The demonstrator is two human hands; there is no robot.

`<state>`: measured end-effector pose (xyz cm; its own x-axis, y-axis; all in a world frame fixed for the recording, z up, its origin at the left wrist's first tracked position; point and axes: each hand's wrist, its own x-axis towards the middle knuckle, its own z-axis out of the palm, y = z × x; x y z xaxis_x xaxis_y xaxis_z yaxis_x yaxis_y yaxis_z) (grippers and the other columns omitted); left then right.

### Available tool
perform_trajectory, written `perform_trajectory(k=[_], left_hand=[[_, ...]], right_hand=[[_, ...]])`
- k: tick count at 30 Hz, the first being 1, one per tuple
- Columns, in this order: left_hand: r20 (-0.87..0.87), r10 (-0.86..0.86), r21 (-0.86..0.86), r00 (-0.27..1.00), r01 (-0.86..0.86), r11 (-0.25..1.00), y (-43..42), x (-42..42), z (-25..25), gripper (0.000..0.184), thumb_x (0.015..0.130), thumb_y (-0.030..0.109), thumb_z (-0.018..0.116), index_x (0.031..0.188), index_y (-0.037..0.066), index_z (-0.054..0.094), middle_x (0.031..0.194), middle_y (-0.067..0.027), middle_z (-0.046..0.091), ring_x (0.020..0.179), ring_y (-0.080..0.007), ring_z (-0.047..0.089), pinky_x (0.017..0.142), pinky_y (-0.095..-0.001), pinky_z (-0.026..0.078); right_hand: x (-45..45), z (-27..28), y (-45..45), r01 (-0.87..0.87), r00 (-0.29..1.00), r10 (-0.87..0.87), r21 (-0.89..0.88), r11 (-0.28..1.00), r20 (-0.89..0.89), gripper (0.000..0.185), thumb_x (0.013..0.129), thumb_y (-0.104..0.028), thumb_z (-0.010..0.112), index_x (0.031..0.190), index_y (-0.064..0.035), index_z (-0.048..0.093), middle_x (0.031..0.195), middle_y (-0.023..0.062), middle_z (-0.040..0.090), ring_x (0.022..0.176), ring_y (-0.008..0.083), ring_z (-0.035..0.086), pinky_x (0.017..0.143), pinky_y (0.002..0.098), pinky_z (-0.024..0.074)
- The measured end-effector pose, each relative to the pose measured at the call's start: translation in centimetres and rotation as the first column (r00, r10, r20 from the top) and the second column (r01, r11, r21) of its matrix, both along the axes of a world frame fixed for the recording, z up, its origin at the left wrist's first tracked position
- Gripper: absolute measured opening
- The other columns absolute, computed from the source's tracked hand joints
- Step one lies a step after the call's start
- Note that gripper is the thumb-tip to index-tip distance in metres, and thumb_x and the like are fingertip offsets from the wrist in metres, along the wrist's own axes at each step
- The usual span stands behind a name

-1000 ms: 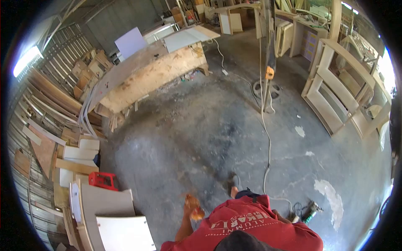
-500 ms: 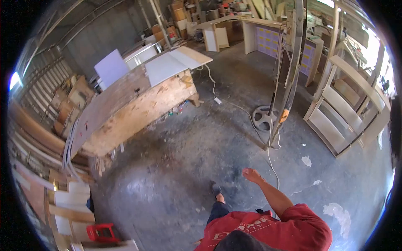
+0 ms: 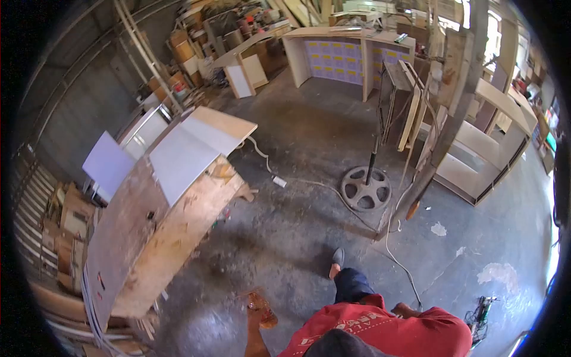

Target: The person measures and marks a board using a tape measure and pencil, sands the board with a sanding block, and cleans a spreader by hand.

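Out in front on the left, my left hand (image 3: pixel 254 302) is low over the concrete floor. A shiny, see-through amber object (image 3: pixel 267 318) is at its fingers; its exact kind is not clear. My right hand (image 3: pixel 404 309) shows only in part beside the red shirt, and its fingers are hard to make out. A white cable (image 3: pixel 394 253) runs along the floor close to it. The nearest large thing on the left is a long wooden workbench (image 3: pixel 178 238) with white panels (image 3: pixel 184 154) lying on it.
A spoked metal wheel base (image 3: pixel 366 188) stands ahead with a pole rising from it. Beside it is an upright post (image 3: pixel 440 137). Wooden cabinet frames (image 3: pixel 476 154) stand at right. A curved counter (image 3: pixel 333 59) is at the back. A power strip (image 3: pixel 279 181) lies on the floor.
The view has swung to the right and I have stepped forward. My left hand with the amber object has come into view; my right hand has drawn back beside the shirt.
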<state>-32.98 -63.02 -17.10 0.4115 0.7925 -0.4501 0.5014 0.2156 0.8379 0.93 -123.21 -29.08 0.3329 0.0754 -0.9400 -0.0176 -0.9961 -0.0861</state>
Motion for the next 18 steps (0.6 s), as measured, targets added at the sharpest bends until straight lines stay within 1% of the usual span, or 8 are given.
perform_trajectory(k=[2, 6, 10, 13, 14, 15, 16, 18], left_hand=[[0.059, -0.069, 0.041, 0.996, 0.067, 0.997, 6.3, 6.4, 1.1, 0.079, 0.066, 0.012, 0.082, 0.134, -0.001, 0.044, 0.116, -0.011, 0.062, 0.099, -0.0207, 0.065, 0.083, -0.0383, 0.056], [0.166, -0.219, 0.069, 0.962, 0.21, 0.975, 14.4, 19.7, 2.9, 0.08, 0.066, 0.012, 0.082, 0.135, -0.001, 0.044, 0.117, -0.0111, 0.062, 0.1, -0.0208, 0.064, 0.083, -0.0386, 0.056], [0.164, -0.369, 0.133, 0.915, 0.35, 0.927, 15.6, 34.9, 13.1, 0.089, 0.067, 0.011, 0.083, 0.141, -0.002, 0.036, 0.126, -0.0119, 0.058, 0.107, -0.0213, 0.062, 0.088, -0.0403, 0.055], [0.247, -0.387, 0.14, 0.889, 0.362, 0.922, 16.6, 44.5, 20.2, 0.078, 0.07, 0.014, 0.081, 0.136, -0.004, 0.043, 0.121, -0.0114, 0.062, 0.103, -0.0193, 0.063, 0.086, -0.0384, 0.054], [0.276, -0.391, 0.14, 0.878, 0.366, 0.92, 17.7, 47.1, 21.0, 0.074, 0.071, 0.015, 0.081, 0.134, -0.005, 0.046, 0.119, -0.0112, 0.063, 0.102, -0.0187, 0.064, 0.085, -0.0378, 0.054], [0.119, -0.437, 0.047, 0.891, 0.435, 0.899, 20.4, 49.1, 20.9, 0.064, 0.074, 0.018, 0.079, 0.128, -0.004, 0.052, 0.114, -0.0106, 0.065, 0.099, -0.0174, 0.064, 0.083, -0.0359, 0.054], [-0.034, -0.491, -0.051, 0.871, 0.489, 0.871, 22.6, 51.6, 20.9, 0.054, 0.077, 0.021, 0.077, 0.122, -0.004, 0.059, 0.109, -0.0101, 0.068, 0.096, -0.0161, 0.065, 0.081, -0.034, 0.053], [0.035, -0.485, -0.018, 0.874, 0.486, 0.874, 25.1, 57.5, 23.6, 0.05, 0.079, 0.025, 0.076, 0.117, -0.003, 0.062, 0.105, -0.0099, 0.069, 0.093, -0.0157, 0.066, 0.08, -0.0336, 0.052]], right_hand=[[2.7, -2.2, 3.0, 0.133, 0.991, -0.133, -0.01, 0.991, -0.017, 0.043, 0.087, -0.044, 0.058, 0.101, -0.0056, 0.073, 0.096, 0.009, 0.074, 0.086, 0.0265, 0.072, 0.077, 0.0428, 0.0558], [12.7, -4.9, 13.6, -0.125, 0.991, 0.12, 0.097, 0.987, 0.058, 0.042, 0.088, -0.041, 0.057, 0.109, -0.0062, 0.069, 0.106, 0.0137, 0.07, 0.094, 0.0316, 0.067, 0.083, 0.0444, 0.0526], [27.5, -3.1, 31.6, -0.423, 0.849, 0.222, 0.365, 0.829, 0.48, 0.04, 0.091, -0.037, 0.054, 0.115, -0.0073, 0.065, 0.115, 0.0205, 0.064, 0.105, 0.0392, 0.061, 0.091, 0.047, 0.0484], [39.5, 4.7, 46.1, -0.401, 0.833, -0.078, 0.694, 0.598, 0.548, 0.046, 0.09, -0.043, 0.055, 0.119, -0.0072, 0.062, 0.118, 0.0224, 0.063, 0.111, 0.0414, 0.058, 0.095, 0.0484, 0.0464], [42.7, 9.6, 50.6, -0.692, 0.666, 0.019, 0.608, 0.39, 0.745, 0.049, 0.091, -0.044, 0.055, 0.12, -0.0051, 0.061, 0.117, 0.0217, 0.063, 0.107, 0.041, 0.06, 0.092, 0.0488, 0.0473], [44.5, 20.4, 55.8, -0.403, 0.84, -0.049, 0.682, 0.61, 0.54, 0.045, 0.093, -0.039, 0.056, 0.123, -0.0048, 0.058, 0.115, 0.0207, 0.064, 0.102, 0.0409, 0.062, 0.089, 0.0478, 0.049], [46.7, 22.0, 59.3, -0.442, 0.803, -0.238, 0.815, 0.375, 0.546, 0.046, 0.094, -0.038, 0.06, 0.126, -0.0039, 0.055, 0.111, 0.0207, 0.064, 0.098, 0.0399, 0.064, 0.086, 0.0461, 0.0503], [50.1, 29.7, 65.8, -0.353, 0.868, -0.277, 0.905, 0.236, 0.411, 0.047, 0.093, -0.038, 0.063, 0.126, -0.0047, 0.056, 0.112, 0.0193, 0.064, 0.103, 0.0379, 0.063, 0.089, 0.0435, 0.05]])
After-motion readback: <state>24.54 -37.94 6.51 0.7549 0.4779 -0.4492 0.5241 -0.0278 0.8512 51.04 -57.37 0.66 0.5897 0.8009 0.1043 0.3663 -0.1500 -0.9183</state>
